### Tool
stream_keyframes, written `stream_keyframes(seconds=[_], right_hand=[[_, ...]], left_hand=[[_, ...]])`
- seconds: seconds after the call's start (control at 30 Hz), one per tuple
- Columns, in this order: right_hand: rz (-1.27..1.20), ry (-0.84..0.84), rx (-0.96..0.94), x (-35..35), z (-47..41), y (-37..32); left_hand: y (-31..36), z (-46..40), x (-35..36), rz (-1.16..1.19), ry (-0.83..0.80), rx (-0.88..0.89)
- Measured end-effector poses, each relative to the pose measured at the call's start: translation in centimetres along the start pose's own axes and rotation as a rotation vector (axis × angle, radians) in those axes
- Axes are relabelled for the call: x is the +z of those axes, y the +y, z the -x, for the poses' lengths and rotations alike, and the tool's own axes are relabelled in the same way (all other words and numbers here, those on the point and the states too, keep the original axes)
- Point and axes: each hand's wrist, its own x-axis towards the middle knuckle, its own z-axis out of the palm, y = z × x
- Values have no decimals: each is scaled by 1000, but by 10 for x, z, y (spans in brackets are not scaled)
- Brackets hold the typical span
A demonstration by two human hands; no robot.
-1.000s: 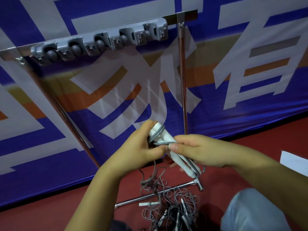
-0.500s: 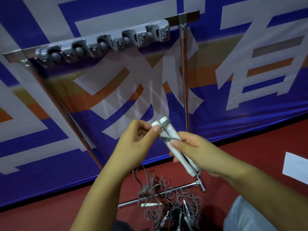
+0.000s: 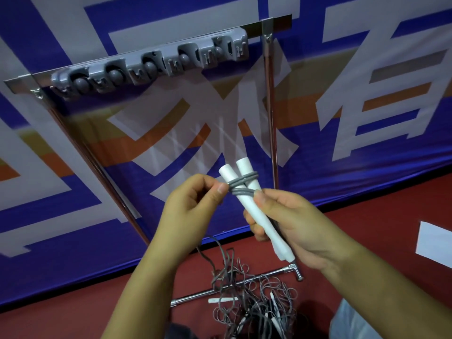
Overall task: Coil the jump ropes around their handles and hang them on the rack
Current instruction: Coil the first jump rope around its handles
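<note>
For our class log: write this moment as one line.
left hand pinches grey cord | right hand grips white handles | rack: empty

Both your forearms are bare from wrist to the frame's lower edge, with no sleeves, watch or rings showing on your left hand or right hand. At five o'clock, light blue-grey trousers cover your knee.

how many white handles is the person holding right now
2. Both white handles lie side by side, gripped by the right hand; the left hand pinches the grey rope wrapped around them. More handles lie in the pile on the floor, not held.
</note>
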Motion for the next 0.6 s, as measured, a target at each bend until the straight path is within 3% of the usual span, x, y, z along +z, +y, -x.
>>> stream_keyframes(seconds=[0.13,0.23,0.43,0.6], right_hand=[[-80,-95,44,1,4,1],[-117,-175,118,1,7,-3],[-259,-408,257,-8,6,-11],[-99,-462,250,-13,5,-8]], left_hand=[[-11,-3,-2,317,-159,-59],[-19,-7,-7,312,-304,6],[-12,-4,-13,220,-300,116],[-13,-1,-17,286,-299,93]])
